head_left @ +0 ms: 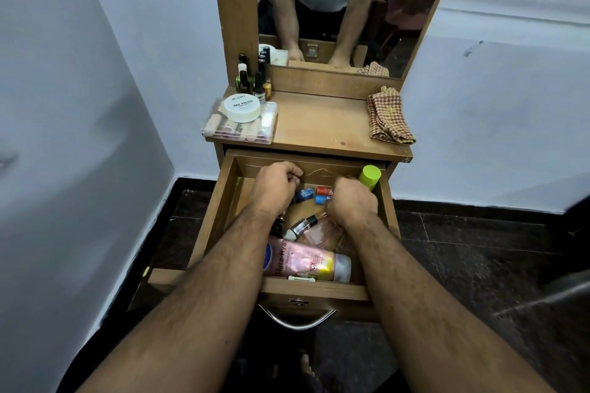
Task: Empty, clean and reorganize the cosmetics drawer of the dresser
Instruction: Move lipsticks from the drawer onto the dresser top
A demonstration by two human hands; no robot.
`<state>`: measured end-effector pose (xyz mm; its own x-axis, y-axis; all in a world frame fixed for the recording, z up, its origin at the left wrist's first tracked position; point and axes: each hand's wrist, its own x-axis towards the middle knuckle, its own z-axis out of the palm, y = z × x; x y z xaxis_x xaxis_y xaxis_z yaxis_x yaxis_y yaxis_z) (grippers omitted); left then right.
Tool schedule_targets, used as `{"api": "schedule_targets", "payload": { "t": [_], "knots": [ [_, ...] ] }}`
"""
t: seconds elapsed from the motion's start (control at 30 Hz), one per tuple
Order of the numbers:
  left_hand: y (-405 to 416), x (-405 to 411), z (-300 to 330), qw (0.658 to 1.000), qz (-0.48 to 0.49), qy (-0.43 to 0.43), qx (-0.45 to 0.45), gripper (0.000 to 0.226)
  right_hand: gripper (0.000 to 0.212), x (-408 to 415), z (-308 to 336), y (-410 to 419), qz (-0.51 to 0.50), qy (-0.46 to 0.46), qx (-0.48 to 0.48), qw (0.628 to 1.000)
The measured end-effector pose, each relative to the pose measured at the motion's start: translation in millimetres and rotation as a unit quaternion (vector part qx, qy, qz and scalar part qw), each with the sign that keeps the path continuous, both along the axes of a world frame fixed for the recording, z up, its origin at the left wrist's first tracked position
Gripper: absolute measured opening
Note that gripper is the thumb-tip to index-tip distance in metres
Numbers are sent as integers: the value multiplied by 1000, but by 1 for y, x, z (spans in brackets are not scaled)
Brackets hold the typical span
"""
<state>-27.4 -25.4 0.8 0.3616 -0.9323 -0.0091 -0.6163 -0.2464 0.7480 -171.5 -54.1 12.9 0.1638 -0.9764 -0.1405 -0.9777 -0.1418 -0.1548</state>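
Observation:
The wooden drawer (220, 201) of the dresser is pulled out. Both my hands are inside it. My left hand (276, 187) is curled at the back left, fingers closed; what it holds is hidden. My right hand (352, 204) is curled at the back right, beside a green-capped can (369, 176). Between the hands lie small blue and red spools (321, 195). Nearer me lie a glass perfume bottle (319, 228) and a pink lotion tube (306, 260).
On the dresser top (319, 124) stand several nail polish bottles (253, 83), a clear box (239, 129) with a white nail polish remover tub (241, 108) on it, and a checked cloth (388, 116). A mirror (335, 9) rises behind. White walls flank the dresser; the floor is dark.

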Motion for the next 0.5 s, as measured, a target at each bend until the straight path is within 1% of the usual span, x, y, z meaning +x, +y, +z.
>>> {"api": "schedule_targets", "payload": {
  "t": [0.2,0.4,0.5],
  "knots": [
    [2,0,-2,1000,-13,11,5,21,24,2,1,4,36,9,1,999],
    [-1,-3,-6,998,-38,49,-1,21,21,1,-2,4,50,22,0,998],
    [-2,-2,-7,998,-38,54,-10,22,22,-1,-5,2,66,0,-18,998]
  ]
}}
